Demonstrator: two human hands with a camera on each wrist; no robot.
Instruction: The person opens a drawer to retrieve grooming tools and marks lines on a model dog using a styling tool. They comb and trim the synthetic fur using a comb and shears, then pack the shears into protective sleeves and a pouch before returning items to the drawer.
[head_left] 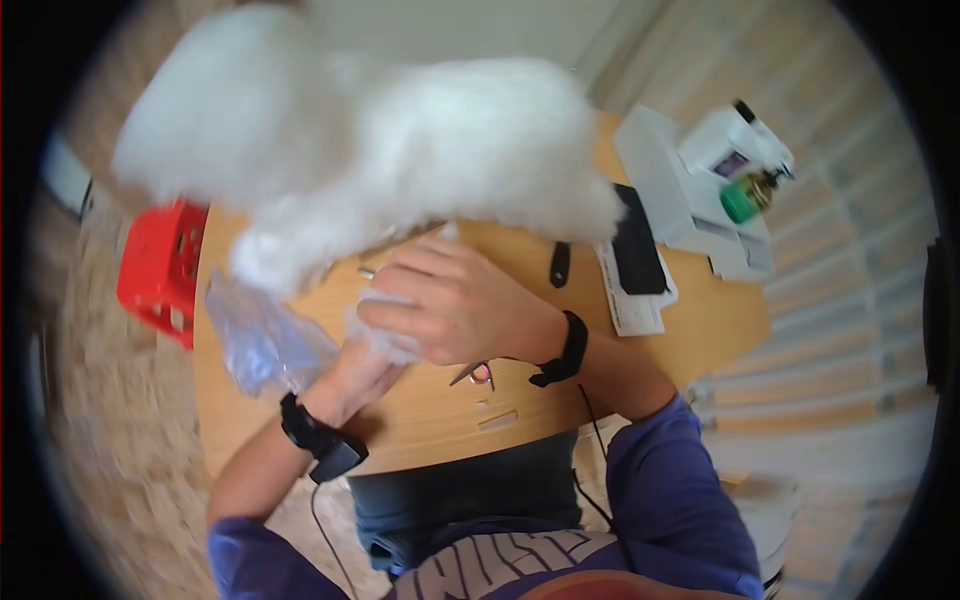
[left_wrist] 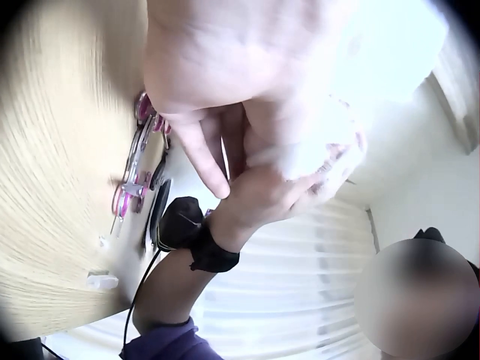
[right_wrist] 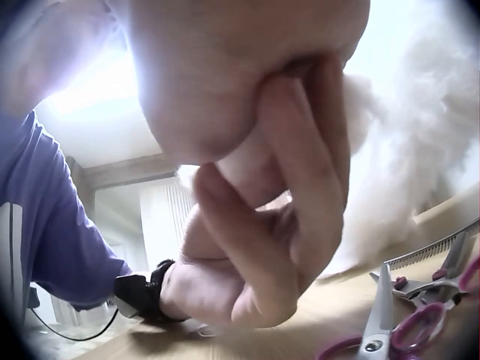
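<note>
My right hand (head_left: pixel 440 305) lies over my left hand (head_left: pixel 362 376) above the wooden table (head_left: pixel 420 425). Its curled fingers hold a thin white tissue-like sheet (head_left: pixel 388 345) against the left hand. In the right wrist view, extended fingers (right_wrist: pixel 300 161) of the left hand reach up to the right palm. Part of the left hand is hidden under the right one in the head view. Just beyond both hands stands a large white fluffy dog-like figure (head_left: pixel 470 140), blurred. Scissors with pink rings (right_wrist: pixel 382 322) and a metal comb (right_wrist: pixel 431 250) lie on the tabletop beside the hands.
A crumpled clear plastic bag (head_left: pixel 262 338) lies at left. On the right are a black flat slab (head_left: pixel 637 245) on paper, a black handle-like piece (head_left: pixel 560 265), and a white drawer box (head_left: pixel 665 180) bearing a jug (head_left: pixel 715 140) and green pump bottle (head_left: pixel 742 200). A red stool (head_left: pixel 155 265) stands beyond the left edge.
</note>
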